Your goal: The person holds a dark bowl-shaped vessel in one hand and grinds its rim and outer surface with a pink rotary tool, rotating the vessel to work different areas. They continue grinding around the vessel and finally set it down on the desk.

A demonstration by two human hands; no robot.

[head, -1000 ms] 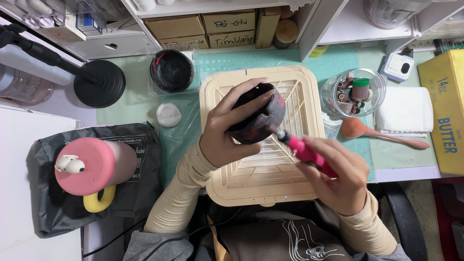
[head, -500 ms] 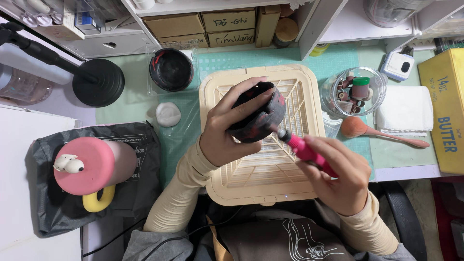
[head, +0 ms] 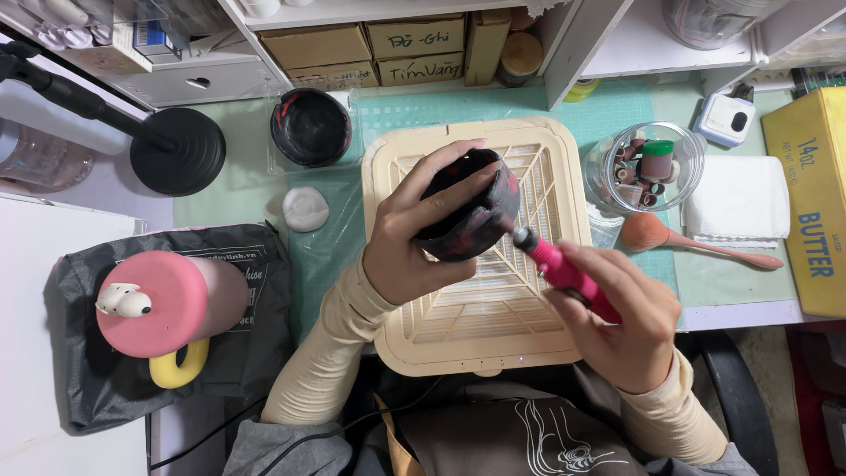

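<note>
Black-and-red bowl (head: 465,210) sits tilted in the left hand (head: 414,238) above the middle of the cream slatted dust tray (head: 414,167), which takes up the centre of the green-matted bench (head: 229,189). Left fingers (head: 441,189) wrap its rim and side, holding it firmly. The right hand (head: 621,322), nearer and to the right, has its fingers closed around a pink rotary tool (head: 564,269) whose metal tip touches the bowl's lower right edge. To grind cleanly, I judge it best to keep the bowl over the tray, brace both wrists, and press the tip lightly.
</note>
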